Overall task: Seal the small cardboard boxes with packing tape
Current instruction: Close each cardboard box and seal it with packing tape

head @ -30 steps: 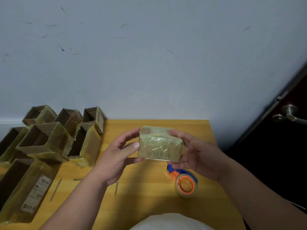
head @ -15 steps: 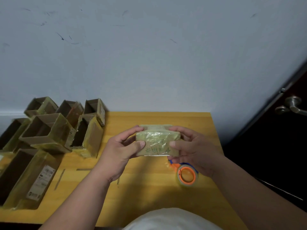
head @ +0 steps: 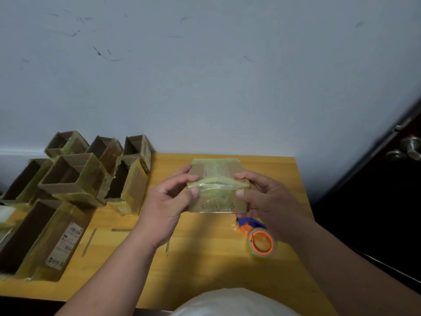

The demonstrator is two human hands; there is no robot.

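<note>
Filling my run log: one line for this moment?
left hand: grips box | right hand: grips box | small cardboard box: taped, held above table | tape dispenser: on table

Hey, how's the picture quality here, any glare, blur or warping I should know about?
Head view: glare on the tape across the small box blurs its green print; left hand and right hand cast soft shadows on the table; wide-angle warping bends the door edge; the door handle looks smeared.

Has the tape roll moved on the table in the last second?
No. The tape roll lies at the same spot on the wooden table, near its right edge; only the camera shifted. Neither hand touches it.
</note>
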